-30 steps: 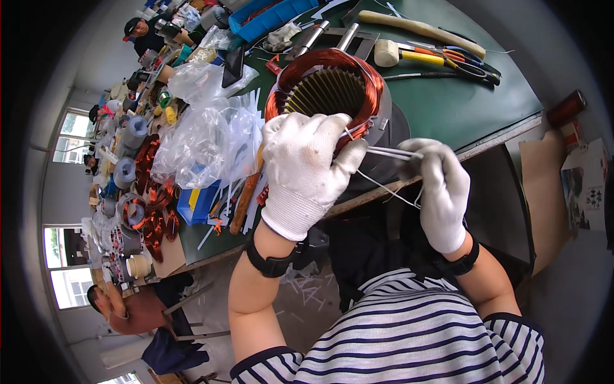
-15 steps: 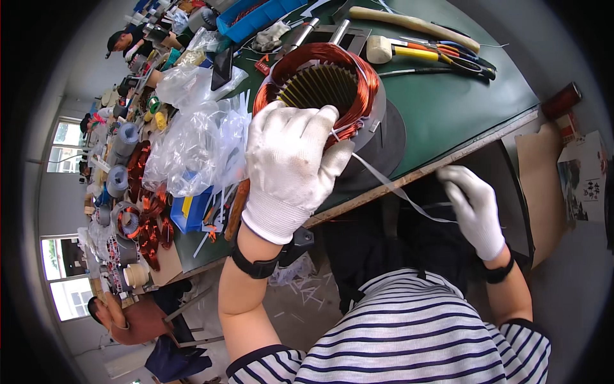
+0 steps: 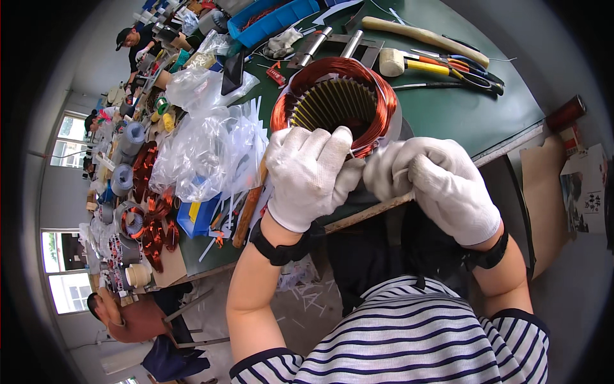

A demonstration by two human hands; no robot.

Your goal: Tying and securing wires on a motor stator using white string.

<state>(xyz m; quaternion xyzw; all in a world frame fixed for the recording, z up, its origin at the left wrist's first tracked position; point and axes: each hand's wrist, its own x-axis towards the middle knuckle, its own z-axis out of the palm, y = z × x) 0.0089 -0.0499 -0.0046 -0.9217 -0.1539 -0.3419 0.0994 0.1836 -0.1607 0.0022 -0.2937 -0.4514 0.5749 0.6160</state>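
A motor stator (image 3: 332, 102) stands on the green bench, its bore lined with yellowish slot strips and ringed by copper winding (image 3: 385, 105). My left hand (image 3: 310, 173), in a white knit glove, is closed at the winding's near edge; what its curled fingers pinch is hidden. Close beside it, my right hand (image 3: 441, 185), also gloved, has its fingers pressed together on a thin white tape (image 3: 401, 171), of which only a little shows. The right fingertips are partly smeared by motion.
A mallet (image 3: 392, 63), a wooden handle (image 3: 422, 37) and pliers (image 3: 473, 77) lie on the bench beyond. Plastic bags (image 3: 198, 141), a phone (image 3: 233, 73) and blue bins (image 3: 272, 22) crowd the left. Two people (image 3: 137, 313) are farther left.
My right hand has come in from the far right, up beside the left at the winding. The long stretch of tape between them no longer shows. The view has shifted slightly.
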